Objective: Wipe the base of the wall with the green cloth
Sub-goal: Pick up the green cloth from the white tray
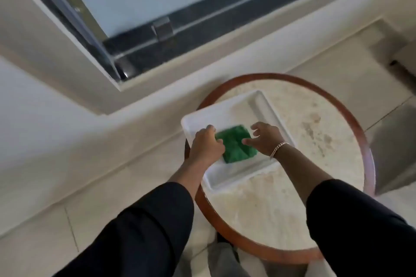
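A folded green cloth (235, 143) lies in a white rectangular tray (231, 108) on a round table. My left hand (206, 145) rests on the cloth's left edge, its fingers curled against it. On the other side, my right hand (265, 138), with a bracelet at the wrist, hovers with fingers spread, its thumb touching the cloth's edge. The base of the wall (126, 132) runs diagonally to the left of the table, under a window.
The round table (304, 146) has a pale stone top and a brown wooden rim. A window with a dark frame (157, 36) sits above the wall. A grey piece of furniture (391, 146) stands at the right. Pale floor tiles (45, 238) lie at the lower left.
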